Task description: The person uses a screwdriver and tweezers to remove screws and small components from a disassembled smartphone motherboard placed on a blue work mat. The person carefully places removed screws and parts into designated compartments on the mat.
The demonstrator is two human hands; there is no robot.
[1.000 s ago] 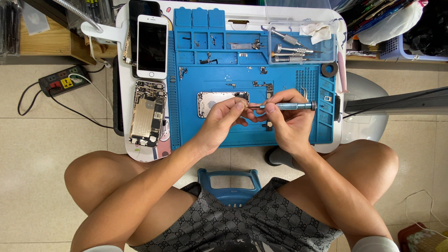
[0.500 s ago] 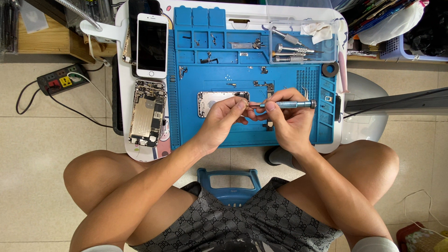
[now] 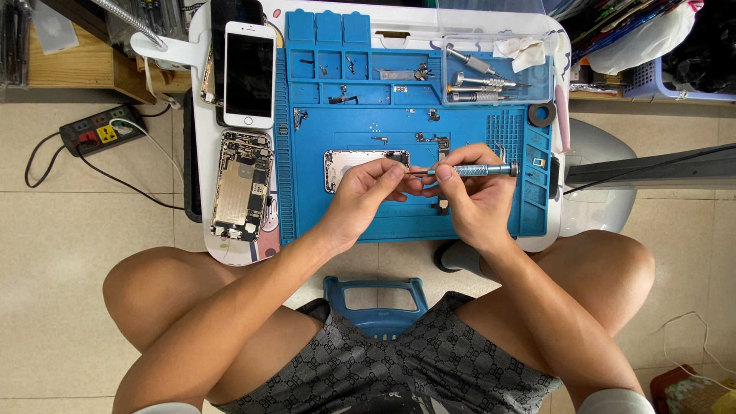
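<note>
My right hand (image 3: 479, 201) is closed around a slim metal screwdriver (image 3: 474, 170), held level over the blue work mat (image 3: 360, 211), its tip pointing toward my left hand (image 3: 368, 192). The left hand's fingers are pinched together right at that tip; whatever small part sits between them is too tiny for me to make out. Both hands hover over the middle of the mat, nearly touching each other.

Under the left hand's fingertips, on the mat, lies a silver phone housing (image 3: 349, 165), flat and partly covered by my fingers. Loose screws and small brackets are scattered on the mat above the housing.

At the mat's far right corner, a clear tray (image 3: 537, 73) holds several more metal drivers (image 3: 479, 79) and a crumpled white wipe (image 3: 525, 52). Just below that tray, at the mat's right edge, lies a dark tape roll (image 3: 542, 114).

Left of the mat, on the white counter (image 3: 201, 153), a white phone (image 3: 248, 74) lies screen up with a dark display, and just nearer to me an opened phone body (image 3: 241, 185) shows its boards and cables.

Further left of the mat, on the tiled floor (image 3: 69, 253), sits a power strip (image 3: 100, 130) with a black cord. Below the mat's near edge, between my knees, a blue stool handle (image 3: 376, 295) shows.
</note>
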